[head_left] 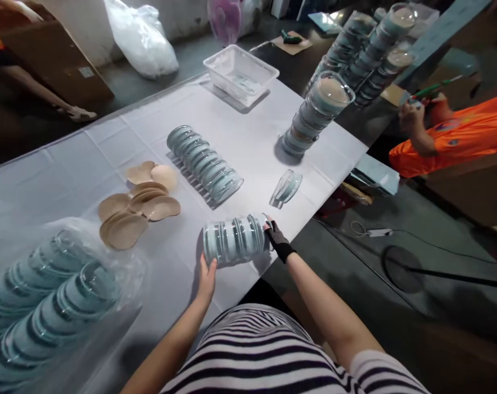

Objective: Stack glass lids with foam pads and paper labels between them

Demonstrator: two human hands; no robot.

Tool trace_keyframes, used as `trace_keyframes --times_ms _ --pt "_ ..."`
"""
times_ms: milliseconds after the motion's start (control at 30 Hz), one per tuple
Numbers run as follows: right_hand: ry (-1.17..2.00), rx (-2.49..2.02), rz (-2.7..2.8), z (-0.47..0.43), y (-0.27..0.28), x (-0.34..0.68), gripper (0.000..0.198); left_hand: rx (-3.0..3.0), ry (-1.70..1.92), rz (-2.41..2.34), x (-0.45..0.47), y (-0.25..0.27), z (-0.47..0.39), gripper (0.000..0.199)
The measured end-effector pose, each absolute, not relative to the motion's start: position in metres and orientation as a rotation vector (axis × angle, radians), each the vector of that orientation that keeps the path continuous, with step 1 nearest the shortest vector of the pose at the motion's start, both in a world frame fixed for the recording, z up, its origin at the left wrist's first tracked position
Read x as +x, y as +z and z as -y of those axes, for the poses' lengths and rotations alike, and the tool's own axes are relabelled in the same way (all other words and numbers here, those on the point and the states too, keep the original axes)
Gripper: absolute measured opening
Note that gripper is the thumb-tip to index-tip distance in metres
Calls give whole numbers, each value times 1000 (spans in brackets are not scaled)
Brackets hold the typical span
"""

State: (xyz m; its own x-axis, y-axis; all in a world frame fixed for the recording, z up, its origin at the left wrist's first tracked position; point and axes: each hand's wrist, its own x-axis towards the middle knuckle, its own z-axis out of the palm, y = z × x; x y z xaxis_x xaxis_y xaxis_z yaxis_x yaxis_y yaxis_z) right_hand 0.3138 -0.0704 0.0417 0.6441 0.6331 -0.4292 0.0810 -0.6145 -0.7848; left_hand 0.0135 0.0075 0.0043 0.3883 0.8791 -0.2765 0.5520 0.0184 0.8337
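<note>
A row of nested clear plastic or glass round containers (236, 239) lies on its side near the table's front edge. My bare left hand (207, 273) grips its left end, the thumb showing on the near side. At the other end, my right hand (278, 238), in a dark fingerless glove, is closed around the rim. Beyond them lies a longer row of the same containers (203, 164). To the right, a short piece of one or two containers (287, 187) rests on its side. Flat tan rounded pieces (127, 230) are piled at the left.
Wrapped container stacks (55, 317) fill the near left. A white plastic basket (215, 74) stands at the back, with a leaning upright stack (314, 117) at the right. A co-worker in an orange shirt (470, 128) holds a green-handled tool; cables (359, 232) lie on the floor.
</note>
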Motion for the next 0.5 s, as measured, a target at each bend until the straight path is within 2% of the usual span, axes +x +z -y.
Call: trace_keyframes --times_ms 67,233,300,367,500 --pt "875 -2070 589 57 45 311 71 1477 446 -1459 -12 12 4 63" --pt "191 -2190 209 12 75 403 102 1474 535 -1655 -64 36 9 69" --pt "165 -2199 125 -6 83 446 107 1554 596 -1691 -65 46 2 71" --pt "300 -2187 130 -18 85 474 101 1618 660 -1669 -58 53 -8 71" --pt "534 -2131 309 -15 85 486 73 1640 680 -1633 -37 56 -28 71"
